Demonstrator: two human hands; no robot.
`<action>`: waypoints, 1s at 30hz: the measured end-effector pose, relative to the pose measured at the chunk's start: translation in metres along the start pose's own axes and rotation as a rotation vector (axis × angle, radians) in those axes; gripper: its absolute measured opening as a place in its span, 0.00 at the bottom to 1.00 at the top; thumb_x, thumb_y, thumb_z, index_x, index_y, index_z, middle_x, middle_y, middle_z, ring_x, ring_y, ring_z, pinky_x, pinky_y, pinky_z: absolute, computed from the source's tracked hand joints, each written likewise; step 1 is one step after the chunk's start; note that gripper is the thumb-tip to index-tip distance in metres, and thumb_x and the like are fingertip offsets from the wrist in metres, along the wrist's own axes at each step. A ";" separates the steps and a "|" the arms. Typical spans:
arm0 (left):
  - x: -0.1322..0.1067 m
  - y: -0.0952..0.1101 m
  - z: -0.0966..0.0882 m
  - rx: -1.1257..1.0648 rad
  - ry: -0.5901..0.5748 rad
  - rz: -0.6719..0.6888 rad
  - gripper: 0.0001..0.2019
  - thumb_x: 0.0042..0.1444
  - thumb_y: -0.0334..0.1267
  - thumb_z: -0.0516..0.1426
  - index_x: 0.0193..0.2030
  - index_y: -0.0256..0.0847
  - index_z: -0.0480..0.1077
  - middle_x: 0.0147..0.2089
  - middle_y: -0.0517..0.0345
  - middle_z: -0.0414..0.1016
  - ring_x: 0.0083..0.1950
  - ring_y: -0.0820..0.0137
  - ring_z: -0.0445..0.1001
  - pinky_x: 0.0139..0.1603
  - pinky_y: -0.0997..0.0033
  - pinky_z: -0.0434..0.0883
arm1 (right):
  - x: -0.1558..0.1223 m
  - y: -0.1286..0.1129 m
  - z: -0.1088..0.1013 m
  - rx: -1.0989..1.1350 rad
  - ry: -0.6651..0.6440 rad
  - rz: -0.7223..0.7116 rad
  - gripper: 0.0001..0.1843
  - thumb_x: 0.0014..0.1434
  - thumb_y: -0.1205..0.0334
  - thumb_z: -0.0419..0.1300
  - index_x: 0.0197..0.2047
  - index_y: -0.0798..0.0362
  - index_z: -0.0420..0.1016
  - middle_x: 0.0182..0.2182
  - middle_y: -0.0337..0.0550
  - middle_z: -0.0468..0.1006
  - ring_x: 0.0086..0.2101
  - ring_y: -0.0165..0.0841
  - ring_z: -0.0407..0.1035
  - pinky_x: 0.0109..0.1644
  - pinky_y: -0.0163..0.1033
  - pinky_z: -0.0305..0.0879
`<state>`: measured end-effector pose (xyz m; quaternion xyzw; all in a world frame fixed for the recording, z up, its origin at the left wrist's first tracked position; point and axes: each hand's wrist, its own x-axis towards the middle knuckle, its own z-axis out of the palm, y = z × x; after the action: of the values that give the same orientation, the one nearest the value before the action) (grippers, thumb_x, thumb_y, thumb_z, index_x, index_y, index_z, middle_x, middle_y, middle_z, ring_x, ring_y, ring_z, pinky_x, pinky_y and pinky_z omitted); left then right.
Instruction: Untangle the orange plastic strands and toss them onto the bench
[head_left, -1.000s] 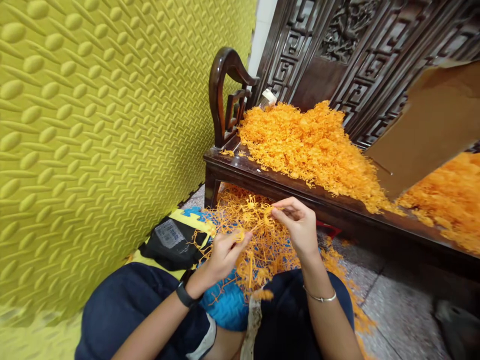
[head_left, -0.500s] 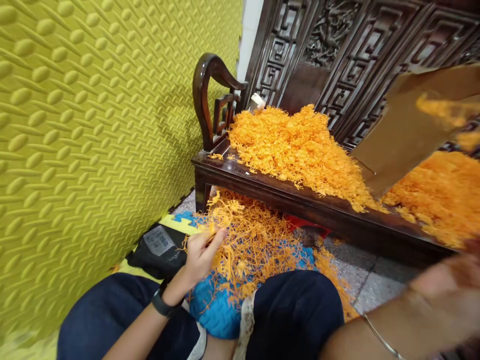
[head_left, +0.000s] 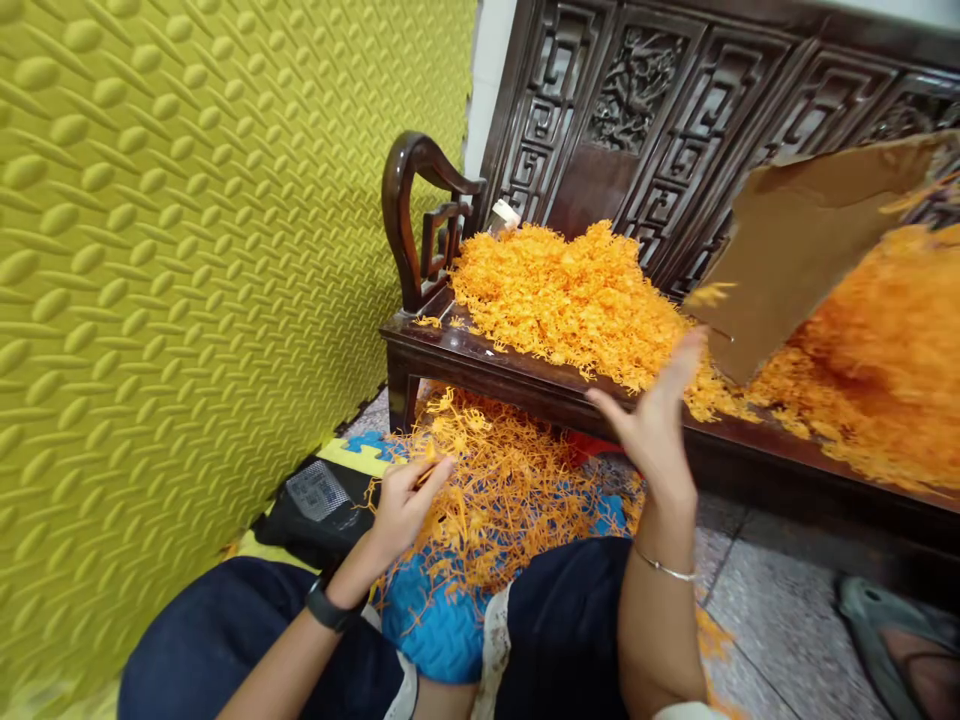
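My left hand (head_left: 405,505) is closed in a pinch on a small orange plastic piece (head_left: 429,458), mostly hidden by the fingers. Below and beyond it lies a tangle of thin orange plastic strands (head_left: 517,500) on a blue foam mat (head_left: 435,625). My right hand (head_left: 660,425), slightly blurred, is raised before the bench edge with thumb and fingers apart. Just above its fingertips a loose orange piece (head_left: 709,293) shows in front of the cardboard. Spider-like orange pieces form a heap (head_left: 570,300) on the dark wooden bench (head_left: 540,375).
A cardboard sheet (head_left: 802,240) stands on the bench between that heap and a second orange heap (head_left: 885,370), blurred at right. A black bag (head_left: 319,505) lies by the yellow foam wall (head_left: 225,250). Someone's sandalled foot (head_left: 915,650) is at lower right.
My right hand has swung in from the far right to the bench front, and its fingers are spread. My left hand has stayed nearly in place. The view has shifted slightly right.
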<state>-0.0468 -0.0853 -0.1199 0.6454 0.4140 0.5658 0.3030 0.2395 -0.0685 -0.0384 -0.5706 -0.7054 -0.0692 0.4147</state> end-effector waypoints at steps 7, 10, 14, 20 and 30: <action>0.005 -0.003 0.001 -0.038 -0.087 -0.073 0.17 0.55 0.45 0.55 0.21 0.37 0.71 0.16 0.62 0.63 0.19 0.75 0.61 0.23 0.76 0.60 | -0.008 0.002 0.033 0.209 -0.343 0.061 0.26 0.59 0.53 0.58 0.59 0.50 0.66 0.57 0.49 0.69 0.55 0.41 0.65 0.62 0.52 0.59; 0.008 -0.004 0.001 -0.083 -0.106 -0.124 0.19 0.55 0.48 0.55 0.20 0.37 0.69 0.15 0.65 0.58 0.18 0.76 0.56 0.21 0.76 0.57 | -0.013 -0.014 0.037 0.352 -0.410 0.072 0.20 0.59 0.54 0.59 0.53 0.51 0.72 0.50 0.48 0.75 0.47 0.37 0.72 0.55 0.47 0.66; 0.009 -0.006 0.000 -0.082 -0.132 -0.159 0.19 0.55 0.49 0.54 0.20 0.37 0.68 0.16 0.64 0.59 0.20 0.76 0.56 0.22 0.77 0.57 | -0.016 -0.035 0.047 0.535 -0.474 0.103 0.16 0.60 0.54 0.58 0.49 0.50 0.75 0.46 0.46 0.77 0.44 0.36 0.73 0.52 0.44 0.68; 0.008 -0.009 -0.001 -0.045 -0.191 -0.149 0.17 0.57 0.47 0.53 0.31 0.34 0.74 0.26 0.58 0.73 0.28 0.72 0.67 0.30 0.75 0.64 | -0.023 -0.059 0.067 0.852 -0.467 0.212 0.24 0.58 0.54 0.60 0.57 0.48 0.66 0.46 0.46 0.76 0.43 0.33 0.72 0.52 0.42 0.68; 0.001 -0.011 0.004 0.070 -0.275 -0.008 0.17 0.61 0.44 0.51 0.30 0.36 0.75 0.27 0.57 0.76 0.28 0.70 0.71 0.30 0.75 0.66 | -0.029 -0.075 0.078 0.827 -0.260 0.403 0.14 0.49 0.53 0.66 0.31 0.55 0.75 0.25 0.40 0.76 0.25 0.29 0.70 0.31 0.36 0.69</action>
<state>-0.0448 -0.0784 -0.1296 0.7253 0.3907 0.4559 0.3367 0.1351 -0.0707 -0.0797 -0.4872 -0.5952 0.3708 0.5204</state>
